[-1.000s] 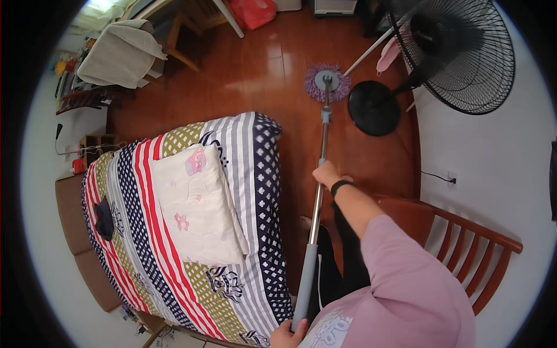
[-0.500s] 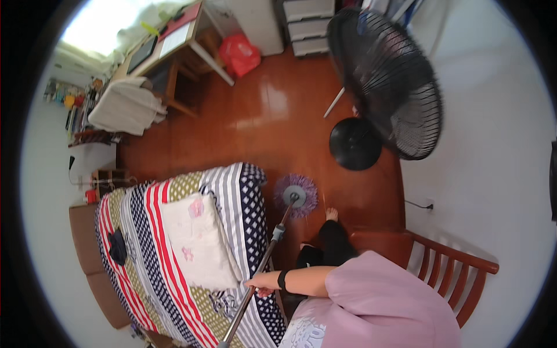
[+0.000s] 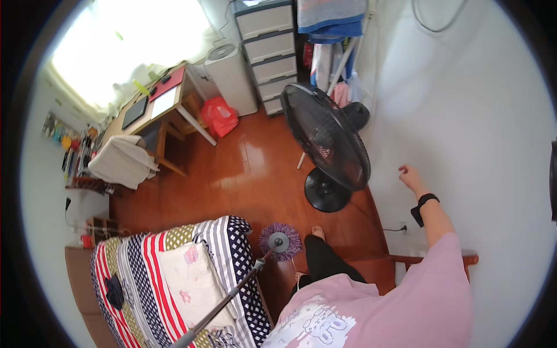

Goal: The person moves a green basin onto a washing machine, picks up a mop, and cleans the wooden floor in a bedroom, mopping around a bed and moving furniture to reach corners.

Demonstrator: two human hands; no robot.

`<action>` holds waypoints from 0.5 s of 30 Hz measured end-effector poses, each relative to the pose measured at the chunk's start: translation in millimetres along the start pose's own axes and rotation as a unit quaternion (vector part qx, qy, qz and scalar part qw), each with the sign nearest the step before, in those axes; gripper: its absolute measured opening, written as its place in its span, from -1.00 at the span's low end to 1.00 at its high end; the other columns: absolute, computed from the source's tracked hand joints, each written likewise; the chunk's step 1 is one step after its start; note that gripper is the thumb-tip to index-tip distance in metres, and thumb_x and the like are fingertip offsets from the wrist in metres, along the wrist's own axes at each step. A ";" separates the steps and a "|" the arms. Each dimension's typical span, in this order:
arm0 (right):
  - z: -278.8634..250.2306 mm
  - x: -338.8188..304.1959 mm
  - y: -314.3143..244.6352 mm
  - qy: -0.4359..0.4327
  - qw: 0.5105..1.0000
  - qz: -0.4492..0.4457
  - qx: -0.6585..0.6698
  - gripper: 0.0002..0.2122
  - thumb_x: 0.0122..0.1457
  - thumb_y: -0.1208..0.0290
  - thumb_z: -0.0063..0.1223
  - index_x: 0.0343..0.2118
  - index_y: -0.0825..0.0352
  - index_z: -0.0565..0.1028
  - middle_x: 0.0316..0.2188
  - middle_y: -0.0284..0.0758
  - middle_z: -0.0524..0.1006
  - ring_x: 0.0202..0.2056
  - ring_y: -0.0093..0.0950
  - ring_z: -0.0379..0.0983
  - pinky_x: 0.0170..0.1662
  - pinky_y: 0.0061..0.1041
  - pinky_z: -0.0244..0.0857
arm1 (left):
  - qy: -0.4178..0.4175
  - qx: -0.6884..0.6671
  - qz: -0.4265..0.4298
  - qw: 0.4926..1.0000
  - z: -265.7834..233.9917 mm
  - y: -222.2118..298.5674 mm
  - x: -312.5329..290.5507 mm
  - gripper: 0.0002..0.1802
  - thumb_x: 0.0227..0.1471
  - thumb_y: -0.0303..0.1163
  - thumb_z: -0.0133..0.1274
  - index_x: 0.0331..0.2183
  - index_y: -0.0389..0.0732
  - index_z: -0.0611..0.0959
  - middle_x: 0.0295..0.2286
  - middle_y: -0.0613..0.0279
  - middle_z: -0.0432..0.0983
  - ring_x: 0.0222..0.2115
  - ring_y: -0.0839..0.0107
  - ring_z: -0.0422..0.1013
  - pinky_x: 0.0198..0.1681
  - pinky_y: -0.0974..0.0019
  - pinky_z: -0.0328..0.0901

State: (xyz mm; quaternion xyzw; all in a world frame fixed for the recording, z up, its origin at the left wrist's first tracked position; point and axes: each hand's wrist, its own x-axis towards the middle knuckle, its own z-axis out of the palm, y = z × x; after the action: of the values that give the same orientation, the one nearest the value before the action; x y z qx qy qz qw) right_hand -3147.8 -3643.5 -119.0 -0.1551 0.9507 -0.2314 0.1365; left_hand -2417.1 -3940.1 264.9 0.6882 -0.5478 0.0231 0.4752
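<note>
A mop with a purple fringed head (image 3: 280,241) stands on the wooden floor beside the bed. Its metal pole (image 3: 232,294) slants across the bed and runs out of the picture at the lower left. My left hand is out of view, so whether it holds the pole is hidden. Off to the right, my right hand (image 3: 410,177) is raised in front of the white wall, its fingers loosely bent and nothing in them. A black strap circles that wrist. Nearest to this hand is a black standing fan (image 3: 328,136), apart from it.
On the left lies a bed (image 3: 151,272) with striped and dotted covers and a folded pale blanket (image 3: 188,284). A desk (image 3: 168,101), a draped chair (image 3: 125,161), a red bag (image 3: 219,116) and a drawer tower (image 3: 270,49) line the far side. A wooden seat (image 3: 371,269) stands close at right.
My right hand has let go of the mop pole and moved up and to the right, toward the fan. The view has tilted up, showing more of the far wall.
</note>
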 end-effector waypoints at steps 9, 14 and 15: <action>51.8 60.2 -154.9 -0.176 0.951 -0.087 0.238 -0.32 -0.23 0.32 0.24 0.00 0.41 0.20 -0.10 -0.11 0.33 -0.06 -0.34 0.25 -0.07 -0.43 0.16 | -0.064 -0.013 0.046 0.997 -35.6 -57.9 60.5 -0.67 0.10 -0.25 -0.18 -0.18 -0.23 0.49 -0.44 0.38 0.29 -0.65 0.72 0.01 -0.57 0.59 0.02; 87.7 81.7 -138.6 -0.212 0.948 -0.087 0.223 -0.33 -0.22 0.32 0.23 -0.01 0.41 0.21 -0.10 -0.11 0.34 -0.07 -0.34 0.26 -0.07 -0.43 0.16 | -0.023 0.059 -0.023 0.998 -39.6 -22.0 26.3 -0.66 0.09 -0.24 -0.16 -0.22 -0.28 0.51 -0.47 0.37 0.31 -0.67 0.71 0.03 -0.59 0.61 0.00; 94.7 88.4 -140.6 -0.214 0.948 -0.089 0.219 -0.33 -0.22 0.32 0.23 -0.01 0.42 0.21 -0.10 -0.11 0.34 -0.07 -0.34 0.26 -0.07 -0.43 0.16 | -0.014 0.041 -0.001 0.999 -36.7 -16.3 18.7 -0.65 0.09 -0.23 -0.16 -0.22 -0.29 0.51 -0.48 0.37 0.31 -0.67 0.71 0.03 -0.59 0.61 -0.01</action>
State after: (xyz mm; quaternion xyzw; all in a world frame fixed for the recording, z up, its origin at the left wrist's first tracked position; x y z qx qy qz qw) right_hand -3164.7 -3831.5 -148.8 -0.2508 0.8077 -0.4061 0.3462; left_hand -2379.1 -3929.7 285.1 0.7078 -0.5524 0.0357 0.4388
